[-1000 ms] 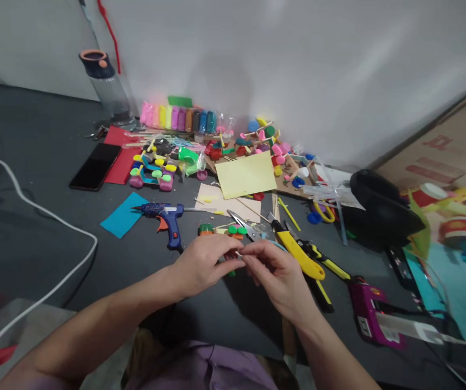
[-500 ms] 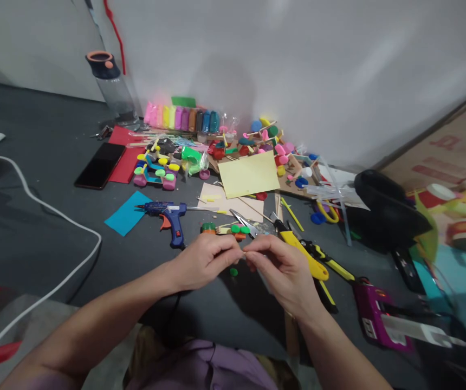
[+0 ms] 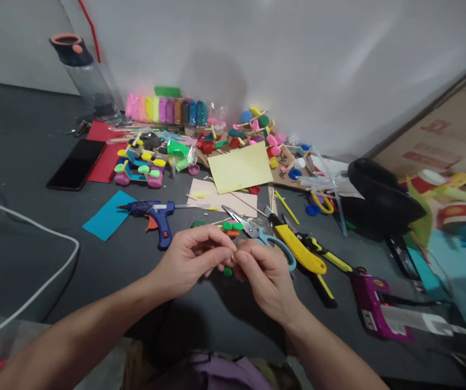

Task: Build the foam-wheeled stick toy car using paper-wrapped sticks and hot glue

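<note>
My left hand [image 3: 202, 257] and my right hand [image 3: 263, 273] meet above the dark table, thumbs and forefingers pinched together at the tips. Whatever lies between the fingertips is too small to make out. Just below them a small green disc [image 3: 228, 271] shows on the table. Beyond my fingers are more green discs [image 3: 232, 226] with an orange piece, partly covered by my hands. Scissors with blue handles [image 3: 276, 242] lie open behind my right hand, beside a yellow cutter [image 3: 300, 249]. A blue glue gun [image 3: 157, 214] rests to the left of my left hand.
Toward the wall stand a water bottle [image 3: 86, 81], packs of coloured clay [image 3: 168, 111] and many small clay-and-stick pieces. A phone [image 3: 76, 165] lies on red paper. Blue paper [image 3: 109, 215] and a yellow sheet [image 3: 240, 168] lie nearer. At right are a purple device [image 3: 375, 306] and a cardboard box [image 3: 440, 124].
My hands have drawn closer, their fingertips now overlapping more. The blue scissor handles, hidden before, now show behind my right hand. The whole view has shifted slightly.
</note>
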A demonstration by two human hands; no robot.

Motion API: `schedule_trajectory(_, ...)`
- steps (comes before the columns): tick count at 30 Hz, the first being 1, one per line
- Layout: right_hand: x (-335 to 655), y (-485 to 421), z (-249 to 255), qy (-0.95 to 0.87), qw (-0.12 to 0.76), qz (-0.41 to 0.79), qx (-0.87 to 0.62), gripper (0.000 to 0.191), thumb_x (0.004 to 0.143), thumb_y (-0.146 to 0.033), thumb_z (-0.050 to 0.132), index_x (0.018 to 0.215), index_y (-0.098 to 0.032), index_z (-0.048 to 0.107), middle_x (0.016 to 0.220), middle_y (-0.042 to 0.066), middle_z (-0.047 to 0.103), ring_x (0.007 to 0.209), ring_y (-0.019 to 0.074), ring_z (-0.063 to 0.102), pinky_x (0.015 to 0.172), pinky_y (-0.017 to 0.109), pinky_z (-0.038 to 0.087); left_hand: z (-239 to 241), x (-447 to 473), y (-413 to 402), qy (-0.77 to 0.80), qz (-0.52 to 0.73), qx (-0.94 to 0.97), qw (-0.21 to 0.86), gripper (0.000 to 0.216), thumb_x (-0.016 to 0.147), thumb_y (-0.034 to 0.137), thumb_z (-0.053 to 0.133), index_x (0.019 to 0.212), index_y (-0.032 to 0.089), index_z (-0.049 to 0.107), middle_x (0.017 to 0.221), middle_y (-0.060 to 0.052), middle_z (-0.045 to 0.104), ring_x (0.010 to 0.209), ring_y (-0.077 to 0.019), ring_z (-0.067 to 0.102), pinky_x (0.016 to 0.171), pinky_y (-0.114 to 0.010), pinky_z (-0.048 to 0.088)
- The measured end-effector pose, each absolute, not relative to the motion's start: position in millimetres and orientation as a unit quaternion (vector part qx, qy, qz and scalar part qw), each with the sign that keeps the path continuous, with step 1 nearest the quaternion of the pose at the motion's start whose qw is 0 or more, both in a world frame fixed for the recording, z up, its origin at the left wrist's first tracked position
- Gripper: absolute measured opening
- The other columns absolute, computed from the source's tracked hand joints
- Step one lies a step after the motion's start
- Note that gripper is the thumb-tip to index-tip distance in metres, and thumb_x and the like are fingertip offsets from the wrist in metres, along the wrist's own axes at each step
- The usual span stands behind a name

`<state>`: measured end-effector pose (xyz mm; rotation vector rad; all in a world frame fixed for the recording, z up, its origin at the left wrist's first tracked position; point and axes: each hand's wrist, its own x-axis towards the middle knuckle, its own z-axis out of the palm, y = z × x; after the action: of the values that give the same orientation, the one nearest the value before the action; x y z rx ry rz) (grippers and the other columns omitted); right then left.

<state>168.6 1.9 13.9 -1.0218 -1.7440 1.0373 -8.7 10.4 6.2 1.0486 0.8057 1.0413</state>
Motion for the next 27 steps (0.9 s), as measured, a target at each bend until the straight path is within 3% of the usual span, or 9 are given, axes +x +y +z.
schedule_trajectory(2, 174, -1, 12, -0.683, 0.442, 0.414, -0.408, 0.035, 0.107, -0.032, 0.048, 0.078, -0.022, 0.066, 0.063, -0.003, 0.059, 0.054, 0.0115, 0.056, 0.054, 0.024, 0.046, 6, -9, 10, 0.345, 0.440, 0.427, 0.711, 0.032, 0.080, 0.048, 0.081, 0.076, 0.019, 0.067, 0.060, 0.001, 0.063, 0.045, -0.0088, 0.053, 0.038, -0.018, 0.039)
schedule_trajectory(4, 179, -2, 12, -0.683, 0.463, 0.403, -0.396, 0.021, 0.104, -0.041, 0.056, 0.105, -0.025, 0.070, 0.080, 0.000, 0.066, 0.067, 0.0145, 0.062, 0.063, 0.028, 0.053, 5, -8, 10, 0.335, 0.422, 0.392, 0.745, 0.039, 0.077, 0.053, 0.082, 0.074, 0.019, 0.065, 0.055, 0.003, 0.061, 0.040, -0.0073, 0.049, 0.035, -0.017, 0.036)
schedule_trajectory(7, 181, -2, 15, -0.754, 0.438, 0.348, -0.344, 0.044, 0.091, -0.046, 0.075, 0.130, -0.029, 0.064, 0.118, 0.007, 0.068, 0.104, 0.0224, 0.066, 0.090, 0.038, 0.056, 2, -7, 9, 0.325, 0.399, 0.359, 0.779, 0.042, 0.073, 0.054, 0.085, 0.072, 0.018, 0.061, 0.051, 0.005, 0.059, 0.037, -0.0056, 0.045, 0.034, -0.015, 0.034)
schedule_trajectory(9, 180, -2, 17, -0.796, 0.414, 0.303, -0.321, 0.039, 0.091, -0.038, 0.075, 0.128, -0.029, 0.065, 0.126, 0.008, 0.066, 0.116, 0.0234, 0.063, 0.100, 0.039, 0.053, 0, -6, 8, 0.323, 0.381, 0.349, 0.793, 0.040, 0.072, 0.048, 0.087, 0.071, 0.018, 0.061, 0.050, 0.005, 0.057, 0.037, -0.0050, 0.045, 0.035, -0.014, 0.034)
schedule_trajectory(12, 178, -2, 18, -0.806, 0.422, 0.263, -0.321, 0.028, 0.093, -0.030, 0.074, 0.120, -0.029, 0.066, 0.121, 0.007, 0.068, 0.112, 0.0226, 0.066, 0.097, 0.039, 0.055, -2, -3, 7, 0.313, 0.353, 0.353, 0.808, 0.034, 0.073, 0.041, 0.086, 0.071, 0.016, 0.063, 0.051, 0.005, 0.057, 0.039, -0.0045, 0.045, 0.036, -0.014, 0.034)
schedule_trajectory(20, 182, 2, 11, -0.787, 0.447, 0.262, -0.335, 0.028, 0.090, -0.026, 0.078, 0.116, -0.028, 0.066, 0.115, 0.006, 0.069, 0.107, 0.0219, 0.066, 0.092, 0.038, 0.055, 2, -5, 8, 0.324, 0.334, 0.389, 0.795, 0.036, 0.078, 0.047, 0.080, 0.072, 0.016, 0.064, 0.054, 0.005, 0.052, 0.041, -0.0048, 0.039, 0.037, -0.016, 0.026)
schedule_trajectory(23, 182, 7, 10, -0.767, 0.447, 0.275, -0.368, 0.027, 0.089, -0.027, 0.079, 0.114, -0.028, 0.067, 0.115, 0.006, 0.068, 0.108, 0.0225, 0.065, 0.095, 0.040, 0.054, 9, -13, 13, 0.396, 0.403, 0.430, 0.704, 0.022, 0.088, 0.033, 0.073, 0.076, 0.016, 0.068, 0.058, 0.005, 0.053, 0.049, -0.0048, 0.040, 0.045, -0.016, 0.030)
schedule_trajectory(25, 180, 11, 10, -0.759, 0.444, 0.252, -0.405, 0.024, 0.089, -0.026, 0.079, 0.110, -0.026, 0.068, 0.116, 0.007, 0.067, 0.110, 0.0230, 0.064, 0.098, 0.042, 0.052, 14, -20, 21, 0.506, 0.488, 0.506, 0.500, 0.013, 0.089, 0.023, 0.069, 0.077, 0.016, 0.068, 0.070, 0.003, 0.062, 0.060, -0.0072, 0.048, 0.054, -0.018, 0.037)
schedule_trajectory(27, 177, 17, 10, -0.776, 0.418, 0.207, -0.425, 0.021, 0.089, -0.026, 0.079, 0.108, -0.023, 0.069, 0.119, 0.009, 0.066, 0.113, 0.0242, 0.062, 0.102, 0.045, 0.049, 16, -30, 30, 0.564, 0.483, 0.548, 0.386, 0.009, 0.091, 0.024, 0.065, 0.089, 0.018, 0.071, 0.082, 0.001, 0.067, 0.067, -0.0106, 0.055, 0.060, -0.022, 0.042)
